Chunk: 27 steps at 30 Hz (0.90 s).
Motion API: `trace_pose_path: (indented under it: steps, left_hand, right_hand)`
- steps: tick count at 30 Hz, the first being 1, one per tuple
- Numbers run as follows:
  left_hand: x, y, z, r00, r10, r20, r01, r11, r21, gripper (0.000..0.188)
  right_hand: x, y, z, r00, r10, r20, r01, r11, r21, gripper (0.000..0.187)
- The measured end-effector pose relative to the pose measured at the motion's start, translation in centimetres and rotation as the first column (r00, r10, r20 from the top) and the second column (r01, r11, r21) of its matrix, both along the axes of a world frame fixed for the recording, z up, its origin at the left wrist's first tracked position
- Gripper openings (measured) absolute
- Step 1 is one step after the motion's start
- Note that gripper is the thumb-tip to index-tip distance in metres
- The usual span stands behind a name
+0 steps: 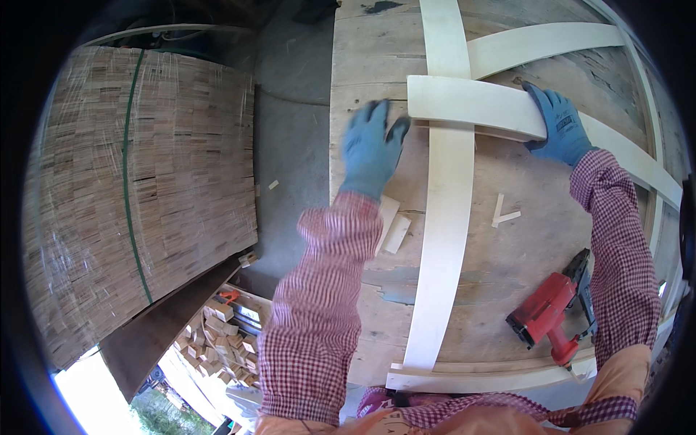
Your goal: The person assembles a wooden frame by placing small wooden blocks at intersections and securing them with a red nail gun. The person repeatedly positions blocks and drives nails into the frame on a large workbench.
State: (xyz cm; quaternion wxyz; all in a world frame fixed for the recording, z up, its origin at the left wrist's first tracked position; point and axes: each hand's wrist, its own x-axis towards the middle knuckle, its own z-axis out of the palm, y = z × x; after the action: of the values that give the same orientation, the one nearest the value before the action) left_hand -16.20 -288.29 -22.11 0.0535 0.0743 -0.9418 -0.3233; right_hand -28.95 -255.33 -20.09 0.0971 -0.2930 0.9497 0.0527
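A pale wooden board (471,101) lies across a long upright-running slat (448,239) on the plywood worktable (377,330). My right hand (560,125), in a blue glove, grips this crosswise board with its fingers over the far edge and thumb at the near edge. To the left of the board's end is my left hand (371,145), also gloved in blue. Its fingers are apart with nothing in them, slightly blurred. Small wooden blocks (396,233) lie by my left forearm, partly hidden by the sleeve.
A red nail gun (542,308) lies on the table beside my right forearm. Thin wood scraps (500,215) rest mid-table. Another slat (547,45) slants across the far right. On the left stands a wrapped, strapped stack of wood (94,196), with loose wood offcuts (221,337) below it.
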Motion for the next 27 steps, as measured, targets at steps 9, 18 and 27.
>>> trace_pose_path:
  steps: [9, 18, 27]
  left_hand:
    - [18.0, 1.3, -2.2, 0.96, 0.205, 0.193, -0.148, 0.951, -0.272, 0.101]
    - [9.1, -0.8, -0.6, 0.888, 0.454, 0.075, -0.392, 0.661, 0.64, 0.079]
    - [-3.0, -2.4, -1.1, 0.888, 0.4, 0.228, -0.46, 0.761, 0.457, 0.09]
  right_hand:
    - [-0.2, 0.8, -0.6, 0.995, 0.057, -0.086, -0.065, 0.994, -0.091, 0.104]
    - [0.1, 1.1, -0.9, 0.998, 0.023, -0.051, -0.029, 0.992, -0.123, 0.102]
    - [0.0, 1.3, -0.9, 0.996, 0.059, -0.073, -0.07, 0.986, -0.154, 0.102]
